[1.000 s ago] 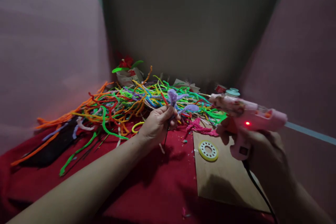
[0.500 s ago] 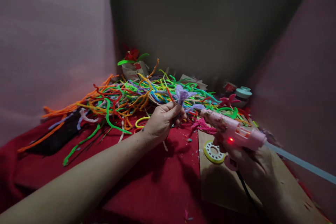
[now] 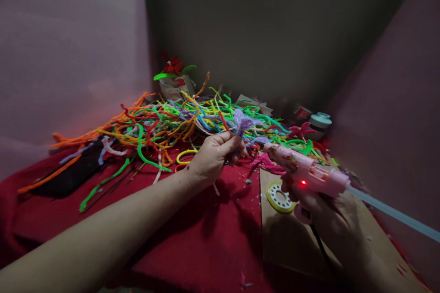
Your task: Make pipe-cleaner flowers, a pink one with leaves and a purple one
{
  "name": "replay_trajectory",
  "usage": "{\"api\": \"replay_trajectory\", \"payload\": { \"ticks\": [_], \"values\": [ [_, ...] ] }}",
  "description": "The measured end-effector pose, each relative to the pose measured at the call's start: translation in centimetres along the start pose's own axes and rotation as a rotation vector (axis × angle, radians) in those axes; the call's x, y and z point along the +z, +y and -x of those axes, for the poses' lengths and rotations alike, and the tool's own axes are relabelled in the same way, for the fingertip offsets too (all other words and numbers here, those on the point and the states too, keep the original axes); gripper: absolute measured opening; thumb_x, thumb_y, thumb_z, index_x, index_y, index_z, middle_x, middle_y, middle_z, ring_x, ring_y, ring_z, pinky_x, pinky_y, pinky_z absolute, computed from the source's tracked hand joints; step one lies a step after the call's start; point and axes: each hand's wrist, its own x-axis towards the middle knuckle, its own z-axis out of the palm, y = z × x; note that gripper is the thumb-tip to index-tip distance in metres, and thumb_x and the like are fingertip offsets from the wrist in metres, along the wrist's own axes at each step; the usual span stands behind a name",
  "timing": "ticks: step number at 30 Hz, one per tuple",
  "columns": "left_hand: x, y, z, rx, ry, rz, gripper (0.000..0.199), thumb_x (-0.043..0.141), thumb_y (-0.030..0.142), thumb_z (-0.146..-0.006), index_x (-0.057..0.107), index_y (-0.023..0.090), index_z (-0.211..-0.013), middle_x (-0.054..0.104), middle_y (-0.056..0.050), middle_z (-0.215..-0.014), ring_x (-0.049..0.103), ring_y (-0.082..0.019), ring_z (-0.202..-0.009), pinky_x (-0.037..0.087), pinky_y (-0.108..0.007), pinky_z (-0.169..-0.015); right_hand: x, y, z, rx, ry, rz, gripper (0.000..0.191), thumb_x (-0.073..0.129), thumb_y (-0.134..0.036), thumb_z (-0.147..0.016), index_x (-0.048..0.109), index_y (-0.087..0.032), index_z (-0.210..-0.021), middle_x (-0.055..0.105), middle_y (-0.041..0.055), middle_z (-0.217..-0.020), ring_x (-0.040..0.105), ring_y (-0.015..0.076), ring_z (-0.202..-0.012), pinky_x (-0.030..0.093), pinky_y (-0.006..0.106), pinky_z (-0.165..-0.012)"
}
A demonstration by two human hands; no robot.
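Pinched in my left hand (image 3: 215, 155) is a purple pipe-cleaner flower (image 3: 242, 121), its petals pointing up and away from me. My right hand (image 3: 332, 215) grips a pink hot glue gun (image 3: 305, 167) with a red light lit on its side. A long translucent glue stick (image 3: 395, 213) sticks out of its back end. The gun's tip points left, toward the flower, close to a loose purple petal (image 3: 260, 140); whether they touch I cannot tell. Some of my left fingers are hidden behind the flower's base.
A large heap of colourful pipe cleaners (image 3: 165, 123) spreads across the red cloth (image 3: 192, 238). A yellow-edged tape roll (image 3: 280, 198) lies on a brown board (image 3: 285, 242) below the gun. Yellow scissor handles (image 3: 185, 156), a lidded jar (image 3: 320, 121) and a red flower (image 3: 173, 66) are beyond.
My left hand has shifted the purple flower very slightly and turned it a little. The glue gun stays nearly where it was. The whole view has moved a touch.
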Motion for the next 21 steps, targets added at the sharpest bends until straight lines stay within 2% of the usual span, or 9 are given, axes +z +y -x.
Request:
{"api": "replay_trajectory", "payload": {
  "ticks": [3, 11, 13, 15, 18, 21],
  "values": [
    [0.04, 0.00, 0.01, 0.004, -0.004, -0.001, 0.028, 0.067, 0.038, -0.076, 0.062, 0.013, -0.065, 0.062, -0.003, -0.063, 0.044, -0.006, -0.047, 0.031, -0.021, -0.049, -0.11, 0.06, 0.03, -0.002, -0.003, 0.013, 0.044, 0.056, -0.037, -0.084, 0.055, -0.036, -0.128, 0.057, 0.0022, -0.133, 0.064, 0.0188, -0.070, 0.036, 0.023, -0.032],
    [0.05, -0.04, 0.03, 0.008, -0.003, -0.002, 0.028, 0.068, 0.038, -0.075, 0.063, 0.012, -0.065, 0.062, -0.003, -0.063, 0.044, -0.006, -0.047, 0.031, -0.020, -0.048, -0.21, 0.08, 0.09, -0.051, -0.008, 0.027, 0.043, 0.055, -0.035, -0.085, 0.056, -0.034, -0.128, 0.056, 0.0039, -0.134, 0.067, 0.0241, -0.083, 0.042, 0.024, -0.037],
    [0.01, -0.05, 0.00, 0.013, -0.008, -0.001, 0.028, 0.068, 0.038, -0.075, 0.062, 0.012, -0.064, 0.062, -0.003, -0.063, 0.044, -0.006, -0.047, 0.031, -0.021, -0.048, -0.21, 0.09, 0.10, -0.067, -0.003, 0.046, 0.042, 0.056, -0.035, -0.085, 0.057, -0.032, -0.127, 0.057, 0.0040, -0.132, 0.067, 0.0270, -0.090, 0.051, 0.028, -0.045],
    [-0.03, -0.08, -0.04, 0.020, -0.013, -0.005, 0.028, 0.068, 0.037, -0.075, 0.062, 0.013, -0.064, 0.062, -0.003, -0.063, 0.044, -0.006, -0.047, 0.031, -0.021, -0.048, -0.27, 0.18, 0.12, -0.090, 0.012, 0.058, 0.041, 0.056, -0.035, -0.084, 0.058, -0.032, -0.125, 0.058, 0.0029, -0.132, 0.064, 0.0303, -0.103, 0.057, 0.035, -0.063],
    [-0.05, -0.13, -0.08, 0.019, -0.012, -0.011, 0.026, 0.067, 0.036, -0.076, 0.063, 0.013, -0.065, 0.062, -0.003, -0.064, 0.045, -0.006, -0.048, 0.031, -0.021, -0.049, -0.43, 0.46, 0.13, -0.106, 0.005, 0.083, 0.041, 0.054, -0.034, -0.086, 0.057, -0.033, -0.126, 0.055, 0.0007, -0.135, 0.055, 0.0312, -0.118, 0.055, 0.041, -0.084],
    [-0.01, -0.13, -0.06, 0.015, -0.008, -0.015, 0.027, 0.067, 0.036, -0.076, 0.063, 0.013, -0.065, 0.062, -0.003, -0.063, 0.044, -0.006, -0.048, 0.031, -0.021, -0.049, -0.52, 0.67, 0.08, -0.095, -0.023, 0.107, 0.042, 0.053, -0.032, -0.087, 0.054, -0.033, -0.129, 0.052, 0.0007, -0.138, 0.053, 0.0304, -0.121, 0.053, 0.041, -0.087]
  ]
}}
